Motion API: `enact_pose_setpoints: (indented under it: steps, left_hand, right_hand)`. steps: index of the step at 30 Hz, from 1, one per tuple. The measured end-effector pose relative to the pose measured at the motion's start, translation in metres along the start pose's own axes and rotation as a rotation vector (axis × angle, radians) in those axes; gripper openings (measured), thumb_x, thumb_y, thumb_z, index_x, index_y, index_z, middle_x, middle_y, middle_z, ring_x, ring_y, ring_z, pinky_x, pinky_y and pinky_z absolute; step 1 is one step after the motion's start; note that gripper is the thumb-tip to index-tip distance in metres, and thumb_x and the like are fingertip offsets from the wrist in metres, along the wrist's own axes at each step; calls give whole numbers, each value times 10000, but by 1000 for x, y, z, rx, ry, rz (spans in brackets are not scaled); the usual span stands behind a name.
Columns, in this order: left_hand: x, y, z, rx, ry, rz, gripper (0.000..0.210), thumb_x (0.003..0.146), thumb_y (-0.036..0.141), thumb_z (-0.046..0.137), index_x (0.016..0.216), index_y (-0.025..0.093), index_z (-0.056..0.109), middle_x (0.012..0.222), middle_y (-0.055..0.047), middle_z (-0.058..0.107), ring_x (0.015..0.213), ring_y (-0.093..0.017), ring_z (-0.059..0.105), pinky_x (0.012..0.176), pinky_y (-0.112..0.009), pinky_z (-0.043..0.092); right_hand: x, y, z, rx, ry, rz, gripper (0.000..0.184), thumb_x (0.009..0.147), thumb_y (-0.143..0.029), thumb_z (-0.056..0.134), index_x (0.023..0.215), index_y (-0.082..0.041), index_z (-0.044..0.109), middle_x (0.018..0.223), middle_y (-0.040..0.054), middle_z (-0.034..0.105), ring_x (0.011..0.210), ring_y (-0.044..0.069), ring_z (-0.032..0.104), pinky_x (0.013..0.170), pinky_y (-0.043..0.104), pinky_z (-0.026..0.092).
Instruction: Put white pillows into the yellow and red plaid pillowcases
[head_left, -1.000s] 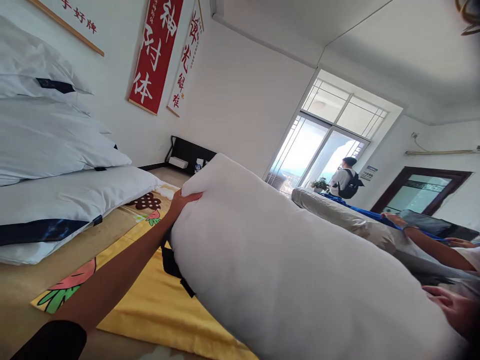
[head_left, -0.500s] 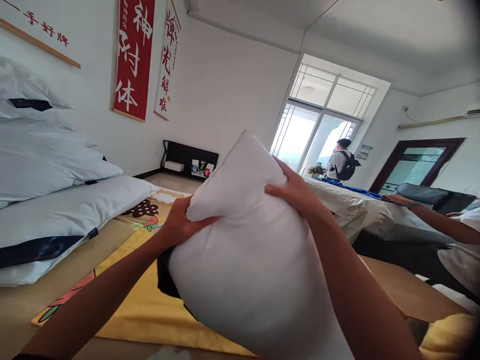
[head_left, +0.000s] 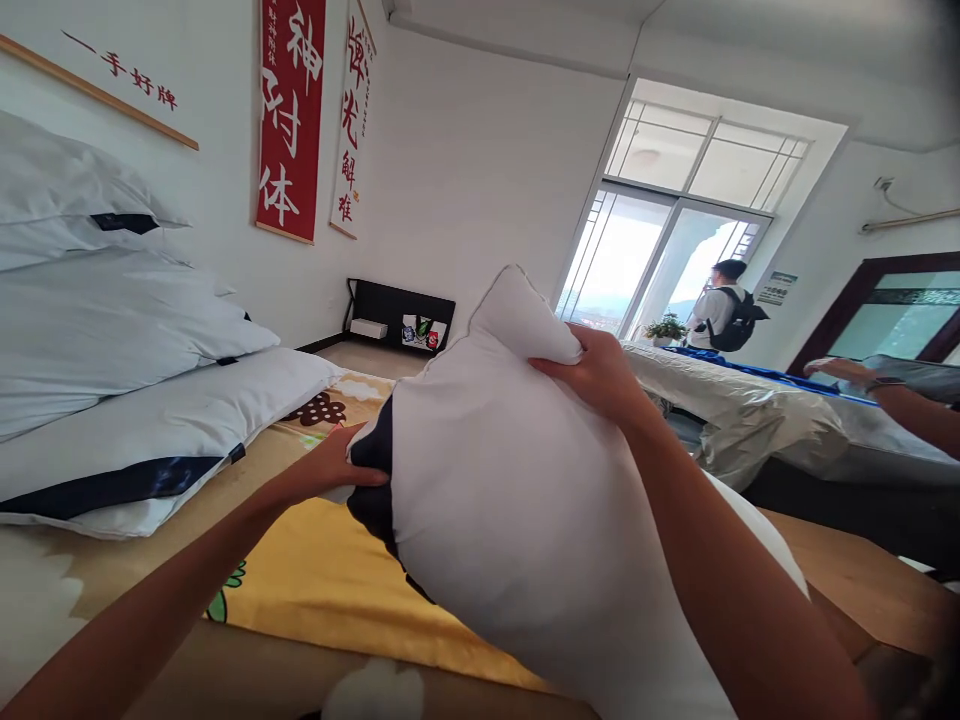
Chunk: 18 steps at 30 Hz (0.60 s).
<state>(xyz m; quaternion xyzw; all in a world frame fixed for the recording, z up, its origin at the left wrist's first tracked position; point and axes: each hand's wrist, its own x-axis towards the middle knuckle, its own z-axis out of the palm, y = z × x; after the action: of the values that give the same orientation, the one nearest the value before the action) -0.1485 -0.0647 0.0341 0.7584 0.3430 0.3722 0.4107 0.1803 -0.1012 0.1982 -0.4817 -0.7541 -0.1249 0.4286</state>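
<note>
A plump white pillow [head_left: 517, 490] with a dark navy band on its left side is held up in front of me, one corner pointing upward. My left hand [head_left: 352, 465] grips its left edge at the navy band, thumb on the near face. Close to the top corner, my right hand [head_left: 592, 370] pinches the right edge, its thumb also on the near face. Beneath the pillow lies a yellow patterned cloth [head_left: 315, 590]. The pillow's far side and most of my fingertips are hidden.
Several white pillows with navy bands [head_left: 135, 390] are stacked at the left. A low black shelf [head_left: 397, 315] stands by the wall. At the right are a cardboard box [head_left: 862, 580], a plastic-covered surface [head_left: 750, 400] and another person's arm [head_left: 915, 410]. A person with a backpack [head_left: 727, 310] stands near the window.
My left hand has shifted down the pillow's edge from the white upper part to the navy band. The pillow has turned, showing more of the band. My view has swung slightly left.
</note>
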Motion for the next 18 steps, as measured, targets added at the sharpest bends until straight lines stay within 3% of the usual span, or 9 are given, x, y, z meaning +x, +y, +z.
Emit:
enact_pose_setpoints:
  steps: [4, 6, 8, 13, 18]
  left_hand:
    - [7, 23, 18, -50, 111, -17, 448, 573, 431, 784, 944, 197, 691, 980, -27, 725, 964, -281, 639, 839, -339, 504]
    - [11, 28, 22, -88, 163, -59, 382, 538, 380, 789, 850, 184, 688, 889, -13, 722, 899, -262, 644, 774, -310, 502]
    - [14, 29, 26, -168, 206, -125, 335, 519, 326, 769, 805, 178, 677, 811, -2, 711, 838, -244, 647, 705, -289, 496]
    - [22, 23, 42, -373, 269, -244, 309, 508, 280, 738, 788, 171, 662, 712, -10, 698, 711, -231, 659, 595, -285, 495]
    - [30, 9, 53, -358, 330, -181, 323, 562, 416, 717, 768, 171, 665, 659, -31, 684, 681, -245, 655, 587, -324, 508]
  right_hand:
    - [-14, -7, 18, -162, 180, -51, 167, 702, -340, 600, 634, -188, 621, 820, 48, 582, 744, 190, 519, 731, 363, 387]
    - [-29, -13, 31, -202, 307, -98, 120, 709, -238, 546, 698, -202, 660, 1033, 71, 605, 883, 221, 552, 832, 407, 367]
    - [-47, -22, 48, -200, 409, -132, 241, 698, -151, 491, 811, -228, 689, 1152, 56, 609, 982, 233, 567, 892, 431, 337]
    - [-93, -48, 95, -163, 547, -251, 403, 702, -68, 446, 975, -241, 686, 964, 18, 717, 1011, 217, 622, 946, 416, 313]
    - [-138, -71, 132, -173, 569, -294, 518, 794, -36, 416, 1204, -278, 621, 1002, -20, 735, 979, 158, 661, 1059, 380, 221]
